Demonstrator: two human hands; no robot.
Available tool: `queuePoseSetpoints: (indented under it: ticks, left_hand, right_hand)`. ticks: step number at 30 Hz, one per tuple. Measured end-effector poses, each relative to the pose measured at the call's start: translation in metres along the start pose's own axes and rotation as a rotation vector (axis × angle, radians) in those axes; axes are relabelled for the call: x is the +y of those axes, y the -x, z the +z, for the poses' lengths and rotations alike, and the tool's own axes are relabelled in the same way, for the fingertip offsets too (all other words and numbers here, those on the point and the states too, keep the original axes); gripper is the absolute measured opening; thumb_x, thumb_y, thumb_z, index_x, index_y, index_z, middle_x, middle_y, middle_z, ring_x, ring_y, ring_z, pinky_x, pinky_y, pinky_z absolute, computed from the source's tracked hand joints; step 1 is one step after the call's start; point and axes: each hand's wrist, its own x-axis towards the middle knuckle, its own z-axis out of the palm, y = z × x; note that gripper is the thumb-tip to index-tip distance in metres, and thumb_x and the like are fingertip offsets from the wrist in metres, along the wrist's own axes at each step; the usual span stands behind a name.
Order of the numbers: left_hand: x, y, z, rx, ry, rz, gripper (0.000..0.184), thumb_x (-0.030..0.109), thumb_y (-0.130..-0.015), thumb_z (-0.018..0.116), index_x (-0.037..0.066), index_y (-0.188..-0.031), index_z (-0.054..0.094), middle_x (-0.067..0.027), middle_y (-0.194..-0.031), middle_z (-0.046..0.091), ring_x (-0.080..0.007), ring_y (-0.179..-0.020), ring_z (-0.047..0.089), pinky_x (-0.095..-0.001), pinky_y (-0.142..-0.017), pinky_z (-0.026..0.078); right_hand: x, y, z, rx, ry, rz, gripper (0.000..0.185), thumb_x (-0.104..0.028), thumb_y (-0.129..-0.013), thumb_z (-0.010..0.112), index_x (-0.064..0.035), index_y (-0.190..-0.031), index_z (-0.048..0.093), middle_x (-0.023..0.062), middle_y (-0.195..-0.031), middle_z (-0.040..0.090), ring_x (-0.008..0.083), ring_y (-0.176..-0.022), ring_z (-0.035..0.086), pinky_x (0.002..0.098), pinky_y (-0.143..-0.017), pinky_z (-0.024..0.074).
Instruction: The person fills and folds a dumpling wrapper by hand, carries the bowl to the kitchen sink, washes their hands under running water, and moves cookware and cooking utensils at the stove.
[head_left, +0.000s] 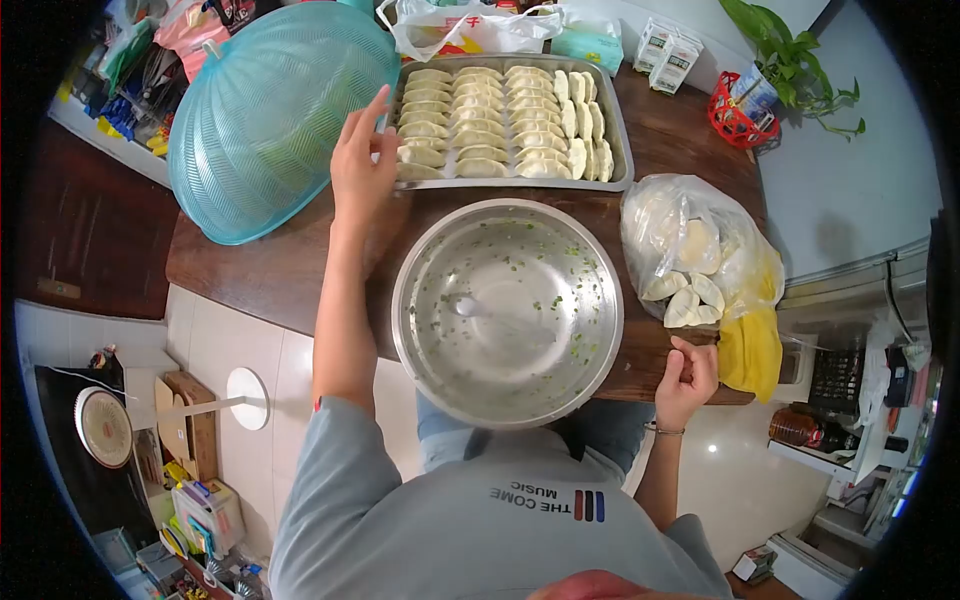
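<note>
My left hand (362, 165) is at the left rim of a metal tray (622, 165), its fingers stretched out; whether it touches the rim I cannot tell. Rows of dumplings (480, 118) fill the tray. A large steel bowl (500, 400) stands in front of it at the table's front edge, with bits of chopped green on its inner wall. My right hand (688, 380) is at the table's front right edge with its fingers curled in, and nothing shows in them. Just beyond it, a clear plastic bag (655, 215) holds pale round wrappers (700, 245), with several folded pale pieces (692, 300) at its opening.
A blue mesh food cover (285, 110) leans at the left of the wooden table (260, 270). Plastic bags (475, 28) and small boxes (672, 55) stand behind the tray. At the back right is a plant in a red basket (742, 112). Yellow plastic (750, 355) hangs over the right edge.
</note>
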Motion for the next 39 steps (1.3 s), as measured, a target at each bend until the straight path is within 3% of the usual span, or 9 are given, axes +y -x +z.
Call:
queuePoseSetpoints:
  ticks: [1, 3, 11, 16, 18, 33, 35, 39]
  left_hand:
    - [0.0, 0.001, 0.001, -0.023, -0.06, 0.034, 0.051, 0.0, -0.082, 0.056, 0.015, -0.13, 0.052, -0.0103, -0.107, 0.06, -0.0175, -0.066, 0.061, -0.0289, -0.064, 0.049]
    - [0.001, 0.001, -0.002, -0.054, -0.096, 0.001, 0.052, -0.002, -0.082, 0.053, 0.016, -0.131, 0.051, -0.0102, -0.104, 0.059, -0.0201, -0.07, 0.061, -0.0331, -0.068, 0.049]
    - [-0.009, 0.003, -0.002, -0.252, -0.14, 0.053, 0.05, -0.002, -0.082, 0.05, 0.013, -0.129, 0.052, -0.0146, -0.101, 0.058, -0.0332, -0.086, 0.059, -0.0396, -0.077, 0.047]
    - [-0.013, 0.004, 0.0, -0.26, -0.129, 0.057, 0.046, -0.002, -0.082, 0.05, 0.012, -0.126, 0.055, -0.0145, -0.099, 0.058, -0.0325, -0.086, 0.059, -0.0393, -0.077, 0.046]
    - [-0.013, 0.005, 0.0, -0.275, -0.12, 0.043, 0.046, -0.002, -0.082, 0.05, 0.011, -0.126, 0.055, -0.0145, -0.098, 0.058, -0.0322, -0.086, 0.059, -0.0392, -0.076, 0.046]
    - [-0.03, 0.003, 0.002, -0.267, -0.032, 0.019, 0.039, -0.007, -0.075, 0.061, 0.006, -0.112, 0.064, -0.013, -0.091, 0.059, -0.0278, -0.079, 0.06, -0.0349, -0.073, 0.048]
    - [-0.03, 0.003, 0.002, -0.268, -0.07, 0.032, 0.038, -0.007, -0.076, 0.063, 0.006, -0.112, 0.065, -0.0115, -0.09, 0.059, -0.0232, -0.078, 0.06, -0.0312, -0.071, 0.048]
    - [-0.026, 0.003, 0.0, -0.257, -0.05, 0.002, 0.039, -0.007, -0.075, 0.061, 0.006, -0.111, 0.065, -0.0124, -0.093, 0.058, -0.0248, -0.077, 0.061, -0.0331, -0.072, 0.048]
  right_hand:
    - [-0.001, 0.0, 0.001, -0.003, 0.0, -0.001, 0.011, -0.009, -0.079, 0.069, -0.0021, -0.088, 0.067, 0.0025, -0.072, 0.049, 0.0101, -0.058, 0.045, 0.0205, -0.047, 0.0347]
    - [-0.002, -0.001, 0.002, 0.002, -0.001, -0.038, 0.018, -0.017, -0.087, 0.063, 0.001, -0.087, 0.066, -0.0001, -0.072, 0.043, 0.0064, -0.054, 0.034, 0.022, -0.047, 0.0239]
    - [0.002, -0.001, 0.002, -0.013, 0.035, -0.07, 0.013, -0.011, -0.086, 0.062, 0.001, -0.086, 0.066, 0.0001, -0.071, 0.042, 0.0066, -0.053, 0.033, 0.0222, -0.046, 0.0234]
    - [-0.001, -0.001, 0.001, -0.014, 0.01, -0.033, 0.01, -0.009, -0.086, 0.062, 0.0008, -0.087, 0.066, 0.0002, -0.071, 0.044, 0.0066, -0.053, 0.033, 0.0222, -0.046, 0.0235]
    - [0.0, 0.0, -0.002, -0.046, 0.043, 0.0, 0.012, -0.009, -0.08, 0.069, -0.0002, -0.088, 0.067, 0.0051, -0.076, 0.052, 0.0123, -0.063, 0.05, 0.0209, -0.049, 0.0398]
    - [-0.004, -0.002, -0.001, -0.059, 0.026, -0.003, 0.01, -0.005, -0.079, 0.068, -0.0006, -0.088, 0.067, 0.0041, -0.077, 0.052, 0.011, -0.062, 0.051, 0.0199, -0.05, 0.042]
    - [-0.004, -0.002, -0.002, -0.057, 0.027, 0.0, 0.01, -0.005, -0.079, 0.068, -0.0005, -0.087, 0.067, 0.0042, -0.076, 0.052, 0.011, -0.062, 0.05, 0.02, -0.05, 0.0418]
    - [0.0, -0.001, -0.003, -0.059, 0.044, -0.004, 0.009, -0.005, -0.079, 0.068, -0.0003, -0.087, 0.067, 0.0041, -0.075, 0.052, 0.0109, -0.061, 0.049, 0.0202, -0.049, 0.04]
